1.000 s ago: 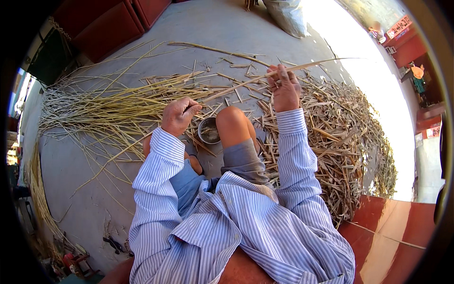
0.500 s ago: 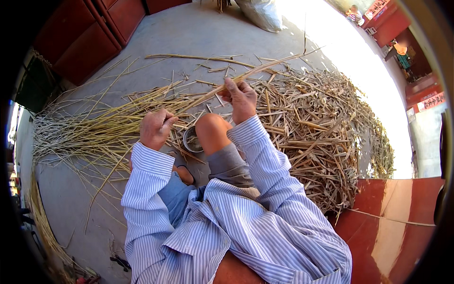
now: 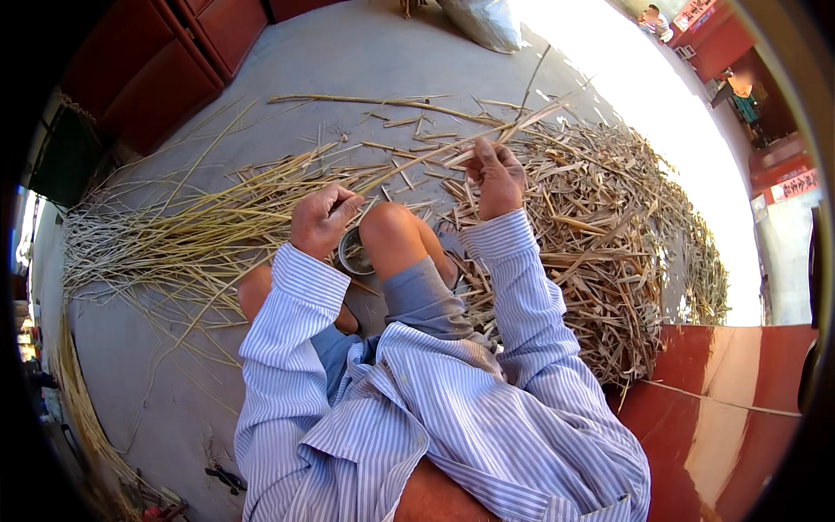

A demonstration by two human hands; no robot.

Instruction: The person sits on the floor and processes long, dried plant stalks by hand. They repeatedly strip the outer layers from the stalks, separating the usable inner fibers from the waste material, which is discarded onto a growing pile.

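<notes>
Over my knees, my left hand (image 3: 323, 219) is closed with thumb and fingers pinched around a long, thin yellow stalk (image 3: 417, 163), which slants up toward the far right. My right hand (image 3: 497, 180) is closed on pale dry leaves (image 3: 532, 118) along the stalk's upper part, and some of them stick out past its fingers. Left of my knee many peeled yellow stalks (image 3: 200, 228) lie spread on the floor. A heap of dry brown leaves (image 3: 583, 235) fills the floor on the right, below and beyond my right hand.
A small round metal bowl (image 3: 354, 254) stands beside my knee. Dark red padded furniture (image 3: 148, 78) is at the far left, a whitish sack (image 3: 483, 24) at the far edge. A red panel (image 3: 722, 391) lies at the right. Two people appear far off at upper right.
Both hands have moved right, the right one also farther away. The dry leaves at the stalk's upper part now stand apart from it more, and its dark thin tip leans differently.
</notes>
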